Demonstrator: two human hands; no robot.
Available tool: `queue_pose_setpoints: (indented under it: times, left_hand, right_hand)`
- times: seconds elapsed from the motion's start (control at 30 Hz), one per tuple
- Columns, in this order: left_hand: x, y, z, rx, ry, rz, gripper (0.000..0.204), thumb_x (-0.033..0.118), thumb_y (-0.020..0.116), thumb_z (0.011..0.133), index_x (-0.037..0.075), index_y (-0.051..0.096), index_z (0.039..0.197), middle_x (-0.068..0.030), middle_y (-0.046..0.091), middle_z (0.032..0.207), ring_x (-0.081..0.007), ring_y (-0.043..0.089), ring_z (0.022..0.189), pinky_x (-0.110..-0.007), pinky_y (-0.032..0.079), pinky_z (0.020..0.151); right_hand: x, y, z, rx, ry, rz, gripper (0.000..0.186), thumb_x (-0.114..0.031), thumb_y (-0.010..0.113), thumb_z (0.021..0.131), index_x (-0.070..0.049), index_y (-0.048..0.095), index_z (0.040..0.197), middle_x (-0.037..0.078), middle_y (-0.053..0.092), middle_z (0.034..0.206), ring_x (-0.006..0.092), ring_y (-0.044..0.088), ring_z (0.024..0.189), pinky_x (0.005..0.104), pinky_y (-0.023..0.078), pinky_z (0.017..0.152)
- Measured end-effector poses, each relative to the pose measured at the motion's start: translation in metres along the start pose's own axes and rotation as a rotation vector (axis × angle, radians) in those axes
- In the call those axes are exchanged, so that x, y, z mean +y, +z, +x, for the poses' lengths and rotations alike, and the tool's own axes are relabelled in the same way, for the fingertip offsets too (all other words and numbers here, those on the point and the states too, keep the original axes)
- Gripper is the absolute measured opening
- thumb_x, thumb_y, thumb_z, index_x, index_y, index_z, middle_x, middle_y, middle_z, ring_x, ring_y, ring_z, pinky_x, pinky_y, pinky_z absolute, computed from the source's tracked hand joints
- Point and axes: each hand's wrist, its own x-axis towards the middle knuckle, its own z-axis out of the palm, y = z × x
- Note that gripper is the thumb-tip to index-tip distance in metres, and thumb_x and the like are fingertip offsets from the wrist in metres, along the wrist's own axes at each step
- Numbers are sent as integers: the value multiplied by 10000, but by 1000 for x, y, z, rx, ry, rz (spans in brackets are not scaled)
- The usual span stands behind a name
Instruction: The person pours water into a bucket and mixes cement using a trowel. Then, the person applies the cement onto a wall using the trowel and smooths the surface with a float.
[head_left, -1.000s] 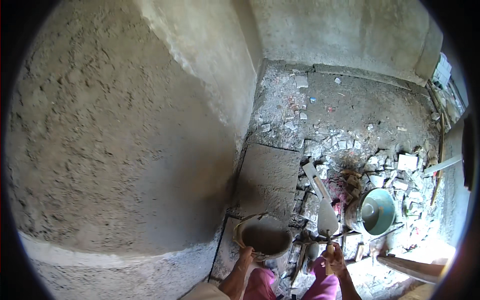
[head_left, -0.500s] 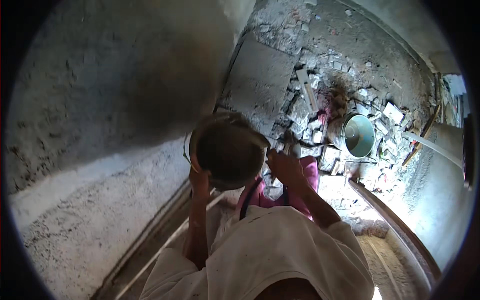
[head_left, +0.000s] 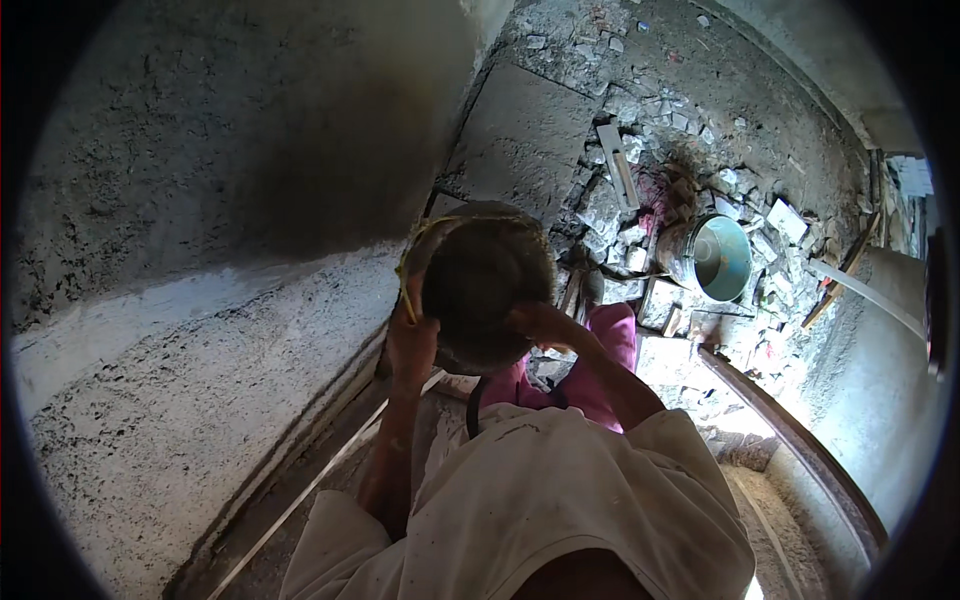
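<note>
A round dark bucket (head_left: 548, 262) with a thin yellow handle (head_left: 405, 295) is tilted up in front of my body, its mouth facing me. My left hand (head_left: 412, 345) is closed on its left side, by the handle. My right hand (head_left: 545, 326) reaches over the lower right of the mouth, fingers curled. What those fingers hold is lost in the dark inside the bucket, and so are the contents. Left of the bucket rises a wall with a smooth grey upper part (head_left: 230, 150) and a rough, pitted pale lower part (head_left: 200, 400).
A second, pale green bucket (head_left: 742, 258) lies tipped among broken rubble (head_left: 600, 215) on the right. Beyond it are a flat wooden float-like board (head_left: 618, 165) and a grey slab (head_left: 520, 135). A long curved-looking beam (head_left: 790, 440) runs along my right side.
The bucket has shifted slightly right and up, its mouth now turned more toward me. My right hand has moved left from beside its rim into the mouth.
</note>
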Motion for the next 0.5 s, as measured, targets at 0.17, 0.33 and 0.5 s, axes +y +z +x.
queue_pose_setpoints:
  times: [0.17,0.33,0.5]
  left_hand:
    - [-23,22,4,-57,-35,-52,493,9,558,704,31,571,1197,-28,540,728,-122,510,621,-294,412,536]
    - [-42,45,1,-51,-164,-224,537,17,607,692,59,564,1226,-5,537,721,-113,514,586,-270,404,485]
    - [-40,87,-17,-76,-247,-337,595,38,643,693,104,513,1270,-60,587,885,-169,579,663,-296,452,524]
  right_hand:
    - [3,-20,-44,-16,90,98,203,-238,567,937,-94,577,1080,-3,522,631,95,479,430,241,388,365]
    - [18,-20,-68,33,184,167,218,-294,536,953,-114,591,1063,-18,517,610,81,465,425,238,370,358]
    - [19,-42,-116,-17,93,368,254,-357,469,966,-122,563,984,-4,559,696,100,513,489,268,419,400]
